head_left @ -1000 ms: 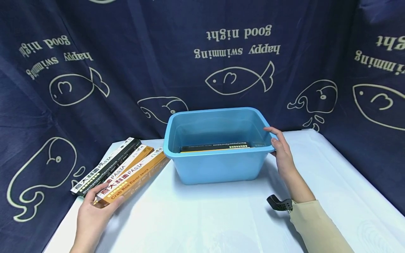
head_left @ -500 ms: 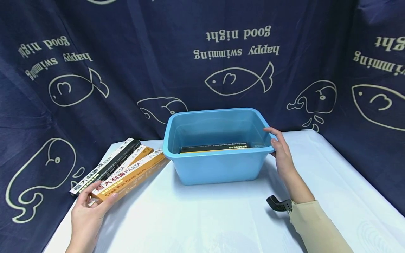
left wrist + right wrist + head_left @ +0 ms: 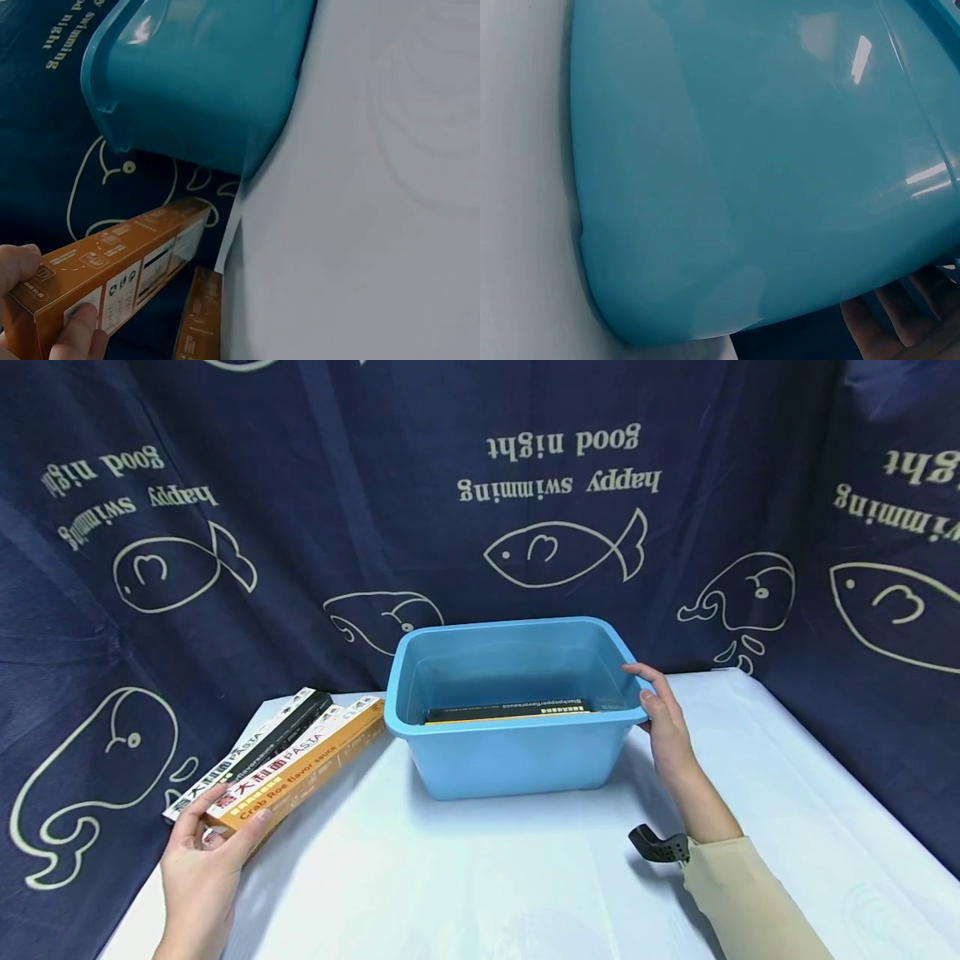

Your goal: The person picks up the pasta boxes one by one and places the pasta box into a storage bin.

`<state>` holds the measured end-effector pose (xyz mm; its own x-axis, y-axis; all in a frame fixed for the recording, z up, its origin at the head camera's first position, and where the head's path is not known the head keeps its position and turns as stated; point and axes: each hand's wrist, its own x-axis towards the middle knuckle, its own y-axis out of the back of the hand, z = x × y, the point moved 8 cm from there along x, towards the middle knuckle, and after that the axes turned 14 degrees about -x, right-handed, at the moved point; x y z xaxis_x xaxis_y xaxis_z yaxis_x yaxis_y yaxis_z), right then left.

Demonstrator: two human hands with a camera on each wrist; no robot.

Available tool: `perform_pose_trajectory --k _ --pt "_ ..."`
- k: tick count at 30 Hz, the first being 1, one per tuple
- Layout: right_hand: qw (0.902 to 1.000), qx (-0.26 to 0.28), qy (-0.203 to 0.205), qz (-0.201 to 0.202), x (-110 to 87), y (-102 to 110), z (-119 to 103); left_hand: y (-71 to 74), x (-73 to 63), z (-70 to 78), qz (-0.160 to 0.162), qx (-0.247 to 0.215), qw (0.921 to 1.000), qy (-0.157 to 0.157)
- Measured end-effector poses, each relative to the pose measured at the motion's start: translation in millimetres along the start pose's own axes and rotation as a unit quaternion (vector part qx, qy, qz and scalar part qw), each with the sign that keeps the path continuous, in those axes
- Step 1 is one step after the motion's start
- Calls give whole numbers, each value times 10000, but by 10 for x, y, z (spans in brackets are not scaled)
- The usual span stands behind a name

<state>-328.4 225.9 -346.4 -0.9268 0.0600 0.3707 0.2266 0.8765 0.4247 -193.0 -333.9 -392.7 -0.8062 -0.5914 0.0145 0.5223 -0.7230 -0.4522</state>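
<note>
At the left, my left hand point(image 3: 198, 872) grips the near end of an orange-and-white pasta box point(image 3: 296, 777) marked "Crab Roe flavor sauce", thumb on one side and fingers on the other. In the left wrist view this pasta box point(image 3: 124, 262) is tilted, raised above another orange box point(image 3: 201, 315). Beside it lies a black-and-white pasta box point(image 3: 258, 752). A blue plastic bin point(image 3: 517, 764) stands in the middle, with a black pasta box point(image 3: 510, 710) inside. My right hand point(image 3: 667, 727) holds the bin's right rim; the right wrist view shows its fingers point(image 3: 900, 315) close under the bin's edge.
A white-covered table point(image 3: 480, 885) carries everything. Behind and at both sides hangs a dark blue curtain point(image 3: 375, 510) with fish drawings and lettering. A black strap point(image 3: 660, 843) sits at the right wrist, by a beige sleeve point(image 3: 750, 902).
My left hand has lifted the near end of the crab roe pasta box and shifted slightly left with it, covering more of the boxes behind. My right hand keeps its hold on the bin.
</note>
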Motion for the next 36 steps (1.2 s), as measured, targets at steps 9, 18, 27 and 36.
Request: perform_pose_trajectory --k 9,18,27,36 --pt "10000 86 17 22 8 -1 -5 -93 -14 200 194 -129 9981 -577" --pt "9998 187 -15 40 -11 -7 -18 -229 0 381 -11 -948 9898 -1060" --pt "9997 227 15 46 -11 -2 -8 -370 69 467 -121 -1453 9823 -1177" --pt "9996 278 21 24 -11 -6 -15 -527 87 473 -167 -1402 9840 -1085"
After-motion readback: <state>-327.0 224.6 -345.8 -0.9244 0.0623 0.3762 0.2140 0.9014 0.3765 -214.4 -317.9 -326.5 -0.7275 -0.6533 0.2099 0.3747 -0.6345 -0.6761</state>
